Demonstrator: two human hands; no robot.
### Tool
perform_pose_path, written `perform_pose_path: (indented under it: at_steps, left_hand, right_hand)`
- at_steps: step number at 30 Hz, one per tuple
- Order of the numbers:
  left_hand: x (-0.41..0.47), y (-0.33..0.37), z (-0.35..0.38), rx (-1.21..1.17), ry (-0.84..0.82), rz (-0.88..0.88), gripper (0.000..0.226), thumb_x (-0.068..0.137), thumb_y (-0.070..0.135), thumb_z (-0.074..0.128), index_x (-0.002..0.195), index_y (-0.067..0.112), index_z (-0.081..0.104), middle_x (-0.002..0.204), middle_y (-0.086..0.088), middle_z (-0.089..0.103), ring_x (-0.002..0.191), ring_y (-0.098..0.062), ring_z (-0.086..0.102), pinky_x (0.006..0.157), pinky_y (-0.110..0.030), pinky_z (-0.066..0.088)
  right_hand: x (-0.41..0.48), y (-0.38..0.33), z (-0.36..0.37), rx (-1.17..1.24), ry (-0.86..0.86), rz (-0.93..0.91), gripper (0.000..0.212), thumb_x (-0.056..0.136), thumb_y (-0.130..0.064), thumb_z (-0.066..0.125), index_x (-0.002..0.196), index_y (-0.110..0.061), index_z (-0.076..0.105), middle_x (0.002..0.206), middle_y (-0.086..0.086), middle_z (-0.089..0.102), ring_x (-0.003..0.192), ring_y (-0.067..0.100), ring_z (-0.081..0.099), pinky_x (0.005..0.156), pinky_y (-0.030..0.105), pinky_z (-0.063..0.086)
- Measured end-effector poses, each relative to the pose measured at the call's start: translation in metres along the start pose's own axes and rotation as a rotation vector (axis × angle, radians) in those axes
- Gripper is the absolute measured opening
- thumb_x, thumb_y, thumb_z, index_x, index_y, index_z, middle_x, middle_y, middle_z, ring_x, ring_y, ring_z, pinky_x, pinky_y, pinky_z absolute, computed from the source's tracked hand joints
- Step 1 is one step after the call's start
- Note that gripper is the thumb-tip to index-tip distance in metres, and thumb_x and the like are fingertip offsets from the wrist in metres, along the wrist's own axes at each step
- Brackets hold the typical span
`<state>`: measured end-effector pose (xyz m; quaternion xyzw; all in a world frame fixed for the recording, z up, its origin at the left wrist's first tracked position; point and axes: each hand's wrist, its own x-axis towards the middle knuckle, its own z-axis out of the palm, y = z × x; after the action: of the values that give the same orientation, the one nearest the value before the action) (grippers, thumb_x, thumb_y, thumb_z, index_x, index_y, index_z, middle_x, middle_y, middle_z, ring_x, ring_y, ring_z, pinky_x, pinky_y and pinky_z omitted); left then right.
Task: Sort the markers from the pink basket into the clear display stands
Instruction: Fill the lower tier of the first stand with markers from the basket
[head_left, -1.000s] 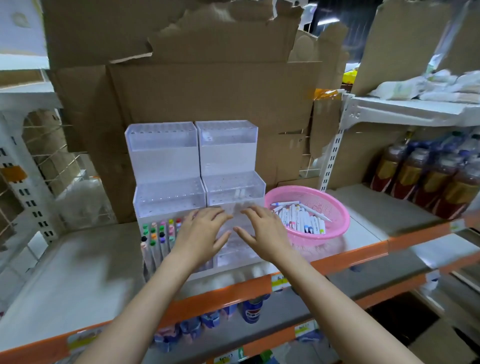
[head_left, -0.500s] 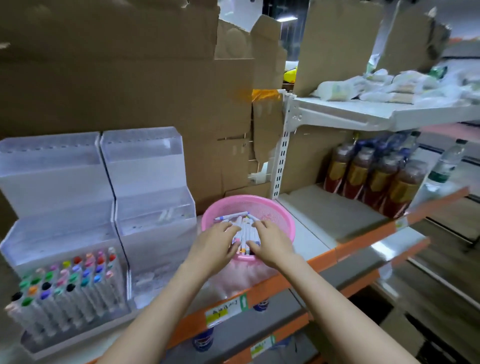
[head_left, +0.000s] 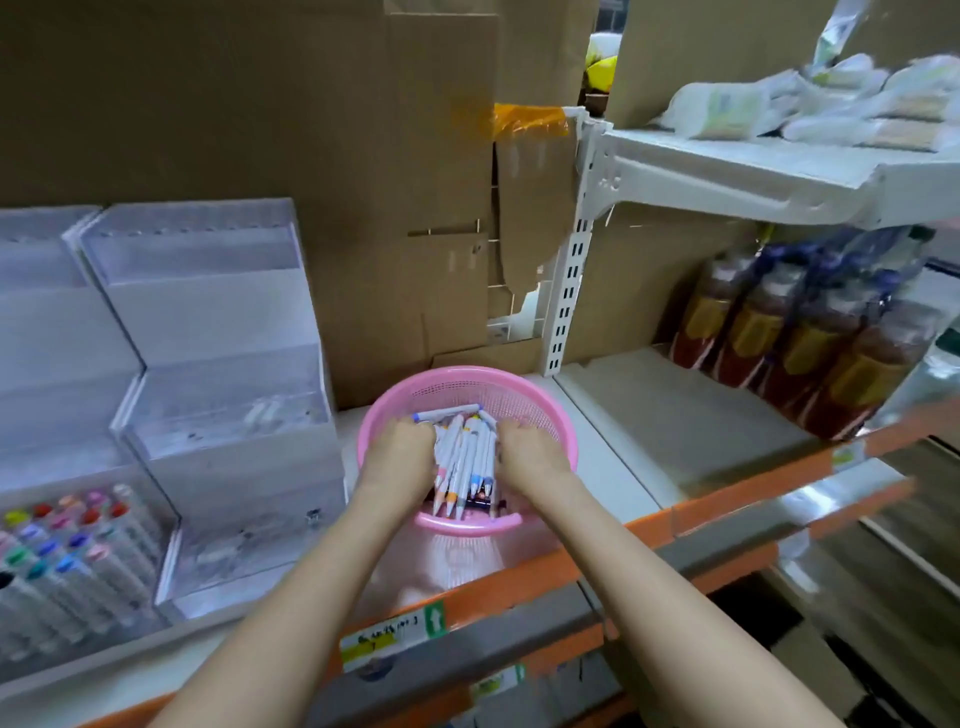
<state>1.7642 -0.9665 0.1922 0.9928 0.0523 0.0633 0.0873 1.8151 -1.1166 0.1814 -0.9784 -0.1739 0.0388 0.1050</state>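
Observation:
The pink basket (head_left: 470, 375) sits on the shelf in the middle, holding a pile of white markers (head_left: 466, 453) with coloured caps. My left hand (head_left: 399, 448) and my right hand (head_left: 531, 448) are both inside the basket. They press in on the pile from either side, fingers curled down around the markers. Left of the basket stand two clear tiered display stands. The nearer stand (head_left: 208, 317) looks empty. The far-left stand (head_left: 36, 322) has several capped markers (head_left: 62, 540) upright in its front tier.
Brown cardboard (head_left: 260, 104) backs the shelf. Dark bottles with yellow labels (head_left: 810, 353) stand at the right. A white upper shelf (head_left: 753, 176) carries pale packets. The orange shelf edge (head_left: 519, 582) runs just in front of the basket.
Both hands left the front of the display stands and went right into the basket. They now close around the marker pile. The view has swung right and closer.

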Motion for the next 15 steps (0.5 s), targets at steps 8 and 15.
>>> perform_pose_path:
  at_steps: [8, 15]
  left_hand:
    - [0.0018, 0.0049, 0.0067, 0.045, 0.024, 0.019, 0.02, 0.084, 0.007, 0.053, 0.097, 0.01, 0.067, 0.102, -0.011, 0.065, 0.094, -0.029, 0.06, 0.068, -0.033, 0.042]
    - [-0.0048, 0.0058, 0.007, -0.012, 0.03, -0.049, 0.02, 0.088, 0.009, 0.049, 0.1, 0.011, 0.065, 0.098, -0.008, 0.066, 0.083, -0.025, 0.058, 0.063, -0.028, 0.036]
  right_hand:
    - [-0.0007, 0.0008, -0.0016, -0.058, 0.056, -0.044, 0.013, 0.084, -0.002, 0.051, 0.086, -0.01, 0.061, 0.081, 0.01, 0.056, 0.086, 0.031, 0.059, 0.066, 0.035, 0.043]
    - [-0.003, -0.0001, 0.0013, 0.06, 0.044, -0.063, 0.012, 0.085, -0.016, 0.054, 0.076, -0.009, 0.059, 0.075, 0.008, 0.058, 0.076, 0.029, 0.059, 0.06, 0.034, 0.046]
